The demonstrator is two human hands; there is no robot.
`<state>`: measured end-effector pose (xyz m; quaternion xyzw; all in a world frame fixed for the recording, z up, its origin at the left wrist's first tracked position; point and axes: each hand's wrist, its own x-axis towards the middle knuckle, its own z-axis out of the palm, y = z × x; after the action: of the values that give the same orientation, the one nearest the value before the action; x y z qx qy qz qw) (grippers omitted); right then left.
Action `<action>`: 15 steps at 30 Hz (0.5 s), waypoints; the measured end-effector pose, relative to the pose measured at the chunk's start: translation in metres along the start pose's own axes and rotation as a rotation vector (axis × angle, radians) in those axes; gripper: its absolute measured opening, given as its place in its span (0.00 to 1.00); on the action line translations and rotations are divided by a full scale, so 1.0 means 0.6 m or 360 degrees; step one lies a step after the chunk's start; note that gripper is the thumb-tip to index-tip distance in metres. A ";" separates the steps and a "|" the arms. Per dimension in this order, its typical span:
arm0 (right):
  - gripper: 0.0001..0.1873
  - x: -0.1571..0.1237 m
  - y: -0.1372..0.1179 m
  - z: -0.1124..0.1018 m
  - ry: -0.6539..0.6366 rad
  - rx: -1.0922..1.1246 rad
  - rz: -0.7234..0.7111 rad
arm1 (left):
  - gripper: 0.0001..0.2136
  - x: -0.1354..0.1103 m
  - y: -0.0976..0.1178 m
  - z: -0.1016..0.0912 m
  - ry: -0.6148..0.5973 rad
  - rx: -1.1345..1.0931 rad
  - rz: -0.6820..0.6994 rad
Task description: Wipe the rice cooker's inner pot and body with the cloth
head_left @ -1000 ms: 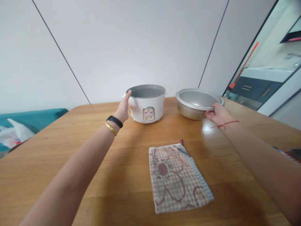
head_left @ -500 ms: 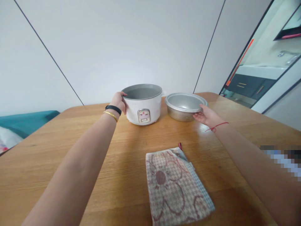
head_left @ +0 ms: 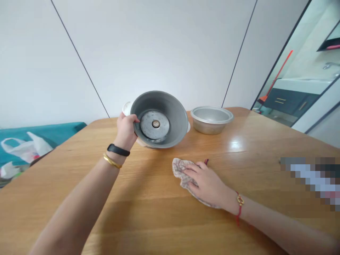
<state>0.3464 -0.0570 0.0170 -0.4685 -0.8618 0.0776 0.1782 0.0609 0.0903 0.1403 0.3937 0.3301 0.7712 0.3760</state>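
Tilted cooker (head_left: 178,115) in one hand, bunched cloth (head_left: 179,168) in the other.
Toward the table's (head_left: 148,216) far edge, the left hand (head_left: 126,129) pinches the cooker's rim — its opening faces the viewer; nearer the middle, the right hand (head_left: 207,184) gathers the cloth between fingers and thumb — a metal pot (head_left: 209,128) stands by the far edge, right of the cooker.

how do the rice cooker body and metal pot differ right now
The rice cooker body is tilted, its opening toward the camera; the metal pot stands upright on the table. The left hand grips the rice cooker body, while no hand touches the metal pot. Both are round and uncovered.
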 end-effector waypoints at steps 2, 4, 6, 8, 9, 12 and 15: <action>0.21 0.018 0.006 -0.036 0.0306 -0.0005 -0.0080 | 0.16 -0.044 0.023 -0.004 0.0004 0.0029 0.0098; 0.20 0.047 0.002 -0.082 0.0690 -0.0114 -0.0119 | 0.19 -0.078 0.036 -0.008 -0.0058 0.0038 0.0120; 0.19 0.088 -0.009 -0.124 0.0895 -0.0369 -0.0159 | 0.23 -0.099 0.042 -0.010 -0.0129 0.0040 0.0132; 0.19 0.136 -0.023 -0.150 0.0796 -0.0687 -0.0235 | 0.27 -0.112 0.043 -0.011 -0.0189 0.0045 0.0135; 0.18 0.157 -0.030 -0.154 0.0642 -0.0846 -0.0280 | 0.27 -0.115 0.042 -0.009 -0.0217 0.0045 0.0129; 0.15 0.200 -0.046 -0.140 0.0036 -0.1130 -0.0219 | 0.26 -0.124 0.037 -0.001 -0.0293 0.0022 0.0106; 0.18 0.206 -0.058 -0.099 -0.0309 -0.0867 0.0057 | 0.24 -0.133 0.030 0.011 -0.0331 -0.0002 0.0146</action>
<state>0.2806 0.0250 0.1115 -0.5046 -0.8556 -0.1091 -0.0388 0.0931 0.0155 0.1294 0.4860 0.2703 0.7428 0.3729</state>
